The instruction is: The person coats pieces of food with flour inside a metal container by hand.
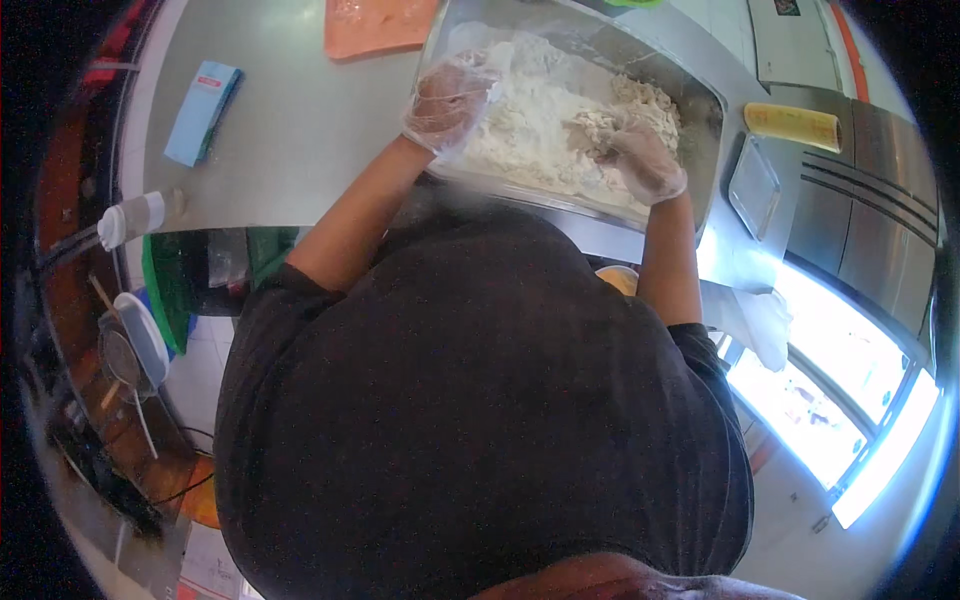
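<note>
A deep metal tray [694, 142] in front of me holds loose white flour [525, 112]. Flour-coated pieces [649, 101] are heaped toward its right side; the coating hides what they are. My left hand [450, 101], in a clear plastic glove, is over the tray's left side, at the edge of the flour. Its fingers are blurred, and I cannot tell whether they hold anything. My right hand [646, 161], gloved the same way, reaches into the right part of the tray with its fingers around a floured clump [590, 127].
The steel worktop [277, 127] carries an orange tray [379, 26], a blue box [201, 112] and a capped plastic bottle [139, 217] on the left. To the right are a yellow roll [793, 126] and a small metal tray [754, 187]. A lit display cabinet [817, 390] stands at lower right.
</note>
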Demonstrator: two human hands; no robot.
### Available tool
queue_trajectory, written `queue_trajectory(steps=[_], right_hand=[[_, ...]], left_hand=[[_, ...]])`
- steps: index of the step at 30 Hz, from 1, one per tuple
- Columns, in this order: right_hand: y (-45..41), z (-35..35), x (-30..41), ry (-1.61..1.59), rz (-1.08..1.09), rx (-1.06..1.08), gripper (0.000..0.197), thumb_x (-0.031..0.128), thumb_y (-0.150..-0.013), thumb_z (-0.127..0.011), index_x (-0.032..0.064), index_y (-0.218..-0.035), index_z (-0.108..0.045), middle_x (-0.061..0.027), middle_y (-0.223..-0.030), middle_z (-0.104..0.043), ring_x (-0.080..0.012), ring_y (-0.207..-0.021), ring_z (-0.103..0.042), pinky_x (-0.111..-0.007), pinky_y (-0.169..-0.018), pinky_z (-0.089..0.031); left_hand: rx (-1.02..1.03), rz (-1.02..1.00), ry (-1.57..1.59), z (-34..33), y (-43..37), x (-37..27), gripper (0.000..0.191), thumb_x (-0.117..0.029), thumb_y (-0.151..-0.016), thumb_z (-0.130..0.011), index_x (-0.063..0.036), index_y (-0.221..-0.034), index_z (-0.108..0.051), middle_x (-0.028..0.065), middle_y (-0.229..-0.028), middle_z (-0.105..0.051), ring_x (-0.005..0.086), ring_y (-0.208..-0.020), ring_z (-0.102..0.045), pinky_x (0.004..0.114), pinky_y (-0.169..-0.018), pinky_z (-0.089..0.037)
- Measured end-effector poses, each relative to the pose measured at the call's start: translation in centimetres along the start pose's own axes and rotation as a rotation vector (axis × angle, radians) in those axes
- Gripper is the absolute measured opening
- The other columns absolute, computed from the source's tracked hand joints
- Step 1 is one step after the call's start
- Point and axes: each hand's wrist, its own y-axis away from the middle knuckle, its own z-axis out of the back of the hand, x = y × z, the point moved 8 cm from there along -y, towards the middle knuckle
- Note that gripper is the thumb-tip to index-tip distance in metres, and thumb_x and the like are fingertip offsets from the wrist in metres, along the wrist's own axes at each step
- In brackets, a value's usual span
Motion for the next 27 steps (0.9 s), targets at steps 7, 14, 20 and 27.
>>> queue_trajectory(steps=[7,14,20,27], right_hand=[[1.0,12.2,0.7,0.105,0.062,-0.213,0.035,0.017,-0.074,-0.058,0.0003,-0.105,-0.057,-0.0076,-0.090,-0.064,-0.0138,-0.081,-0.058,-0.028,-0.069,-0.044],[-0.9,11.9,1.9,1.066,0.507,-0.360,0.040,0.026,-0.078,-0.058,0.0075,-0.113,-0.053,-0.0160,-0.102,-0.058,-0.0267,-0.097,-0.056,-0.035,-0.082,-0.044],[-6.6,-4.8,-9.2,1.343,0.278,0.314,0.032,0.021,-0.073,-0.055,0.0052,-0.101,-0.060,-0.0182,-0.093,-0.061,-0.0304,-0.084,-0.060,-0.037,-0.076,-0.047],[-7.5,-10.8,-9.4,1.423,0.223,0.685,0.031,0.023,-0.072,-0.058,0.0019,-0.095,-0.060,-0.0196,-0.084,-0.062,-0.0315,-0.075,-0.061,-0.038,-0.068,-0.048]], left_hand=[[0.052,0.148,0.095,0.5,-0.9,-1.5,0.022,-0.015,-0.078,-0.052,-0.0099,-0.094,-0.065,0.0140,-0.100,-0.060,0.0302,-0.095,-0.056,0.037,-0.084,-0.044],[-0.078,-0.015,0.227,1.3,-0.3,-1.8,0.020,-0.016,-0.079,-0.052,-0.0092,-0.092,-0.065,0.0126,-0.101,-0.060,0.0287,-0.095,-0.056,0.037,-0.083,-0.044],[0.071,0.334,0.370,1.5,-1.4,-3.3,0.019,-0.013,-0.078,-0.053,-0.0074,-0.093,-0.065,0.0123,-0.097,-0.061,0.0273,-0.093,-0.056,0.033,-0.084,-0.043],[-0.048,0.349,0.591,1.2,-0.5,-0.5,0.021,-0.017,-0.083,-0.056,-0.0021,-0.097,-0.060,0.0044,-0.085,-0.062,0.0109,-0.068,-0.059,0.024,-0.059,-0.049]])
